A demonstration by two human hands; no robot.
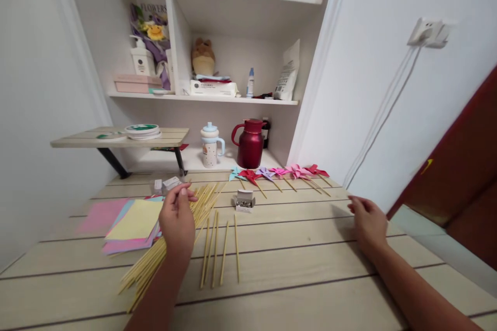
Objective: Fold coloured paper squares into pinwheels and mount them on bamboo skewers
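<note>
A loose bundle of thin pale wooden sticks (155, 264) lies slanted across the light wood-grain desk (295, 279), fanning from near the front edge up toward the middle, with four separate sticks (217, 251) laid side by side just to its right. The left hand (177, 220) hovers over the upper part of the bundle, fingers curled in with thumb and fingertips pinched together; whether it holds a stick I cannot tell. Just left of it sits a stack of coloured paper squares (130, 223), yellow on top with pink and blue beneath. The right hand (367, 222) rests well apart on the right side of the desk, fingers loosely open and holding nothing. Between the hands, farther back, stands a small silver box (244, 200), and behind it lies a row of folded paper pinwheels on sticks (281, 175) in blue, red, purple and pink.
</note>
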